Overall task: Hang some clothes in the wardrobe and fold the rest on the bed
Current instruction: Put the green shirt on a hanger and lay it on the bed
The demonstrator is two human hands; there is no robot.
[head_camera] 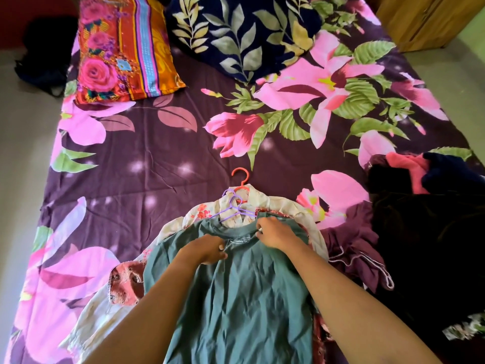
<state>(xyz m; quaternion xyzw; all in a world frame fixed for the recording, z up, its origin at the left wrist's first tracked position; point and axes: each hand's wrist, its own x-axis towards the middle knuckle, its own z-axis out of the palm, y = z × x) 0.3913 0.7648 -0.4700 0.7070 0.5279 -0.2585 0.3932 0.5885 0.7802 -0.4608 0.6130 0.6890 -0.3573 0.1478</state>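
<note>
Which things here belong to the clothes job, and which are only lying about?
For the job: teal T-shirt, gripped at the collar by left hand and right hand; purple hanger; cream floral shirt on coral hanger; dark clothes pile.
Lying about: rose-print pillow; navy leaf-print pillow; black bag on the floor.

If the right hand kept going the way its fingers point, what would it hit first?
Probably the purple hanger just past the teal T-shirt collar that the right hand pinches; depth is unclear.
</note>
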